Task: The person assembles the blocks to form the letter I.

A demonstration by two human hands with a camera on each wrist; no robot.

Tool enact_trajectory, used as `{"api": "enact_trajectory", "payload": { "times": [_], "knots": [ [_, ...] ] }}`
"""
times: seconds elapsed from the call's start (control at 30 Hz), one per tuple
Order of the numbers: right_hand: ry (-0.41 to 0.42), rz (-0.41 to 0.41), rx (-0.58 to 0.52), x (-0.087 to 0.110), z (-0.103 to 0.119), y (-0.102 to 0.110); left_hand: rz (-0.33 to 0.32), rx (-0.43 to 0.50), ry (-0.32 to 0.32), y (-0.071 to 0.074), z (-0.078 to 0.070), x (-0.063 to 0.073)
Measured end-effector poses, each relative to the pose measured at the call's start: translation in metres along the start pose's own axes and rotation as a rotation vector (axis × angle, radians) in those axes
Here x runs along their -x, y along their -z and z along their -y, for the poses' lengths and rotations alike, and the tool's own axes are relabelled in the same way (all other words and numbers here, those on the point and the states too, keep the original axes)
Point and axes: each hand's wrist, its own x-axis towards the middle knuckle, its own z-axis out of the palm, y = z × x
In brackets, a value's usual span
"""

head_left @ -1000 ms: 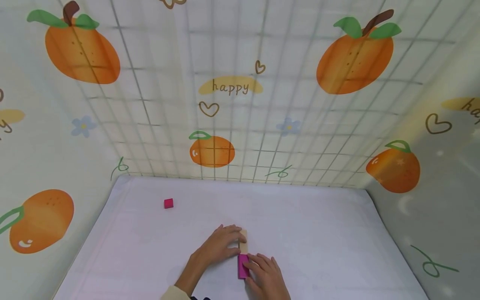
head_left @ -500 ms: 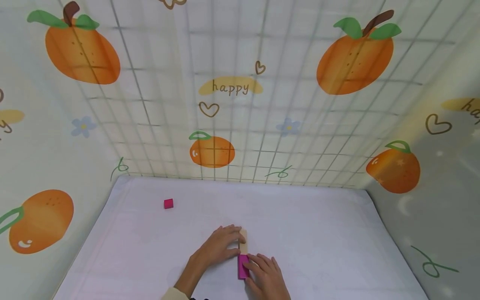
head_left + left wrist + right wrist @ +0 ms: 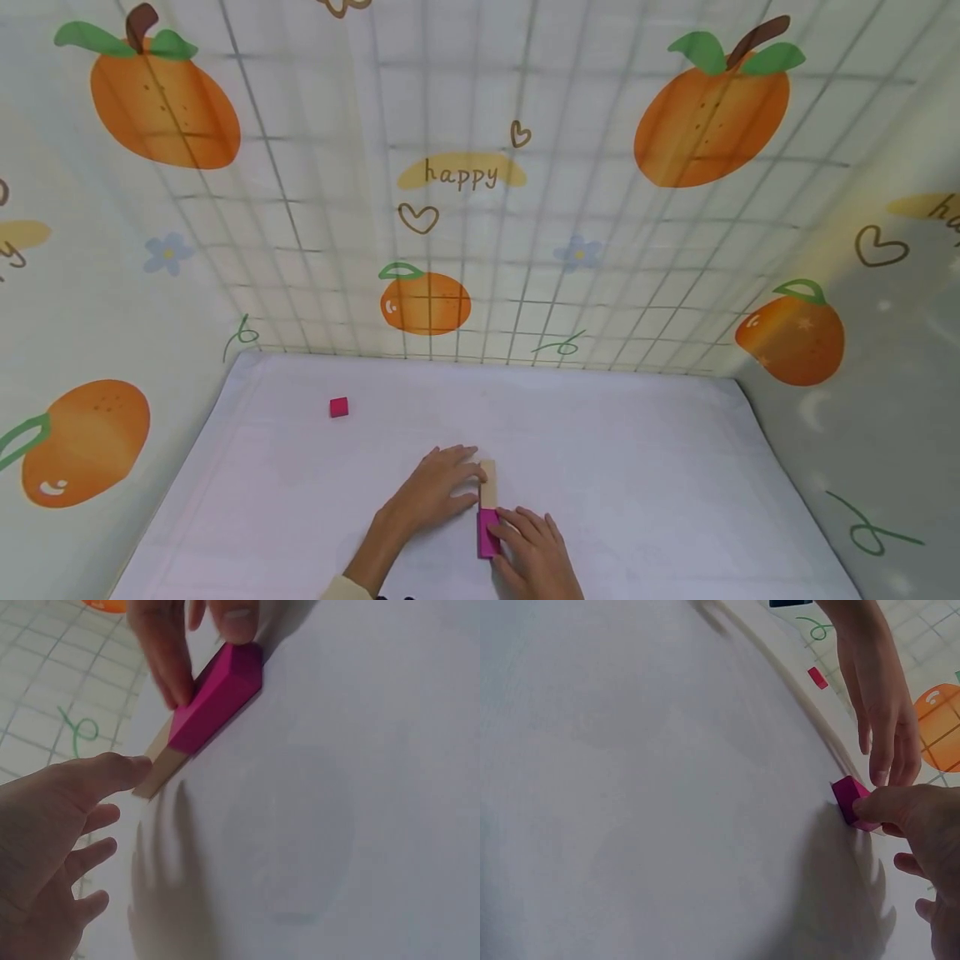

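Note:
A magenta rectangular block (image 3: pixel 487 543) lies on the white table surface, end to end with a plain wooden block (image 3: pixel 489 495). My right hand (image 3: pixel 538 552) pinches the magenta block from its right side; in the left wrist view its fingers reach along the top end of that block (image 3: pixel 221 697). Just left of the wooden block is my left hand (image 3: pixel 435 493), fingers spread and loosely bent, with the index fingertip overlapping the block in the head view. The left wrist view shows its thumb close to the wooden block (image 3: pixel 161 765) and the other fingers apart.
A small red block (image 3: pixel 339 407) sits at the back left of the table (image 3: pixel 615 450). Fabric walls (image 3: pixel 465 242) printed with oranges and grid lines rise behind and on both sides of it.
My left hand has eased slightly left, its fingers coming away from the wooden block, which shows more of its top. The right hand and both joined blocks look nearly still.

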Motion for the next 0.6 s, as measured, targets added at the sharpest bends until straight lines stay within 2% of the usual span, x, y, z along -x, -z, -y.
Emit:
{"api": "enact_trajectory", "payload": {
  "times": [0.27, 0.43, 0.6],
  "knots": [
    [-0.005, -0.014, 0.013, 0.002, -0.001, -0.002, -0.061, 0.043, 0.074, 0.017, 0.020, 0.009],
    [0.037, -0.110, 0.020, 0.003, -0.003, -0.007, -0.216, 0.004, 0.151, 0.027, 0.046, 0.024],
    [0.083, -0.184, 0.020, 0.003, -0.004, -0.009, -0.375, -0.049, 0.295, 0.046, 0.075, 0.039]
  ]
}}
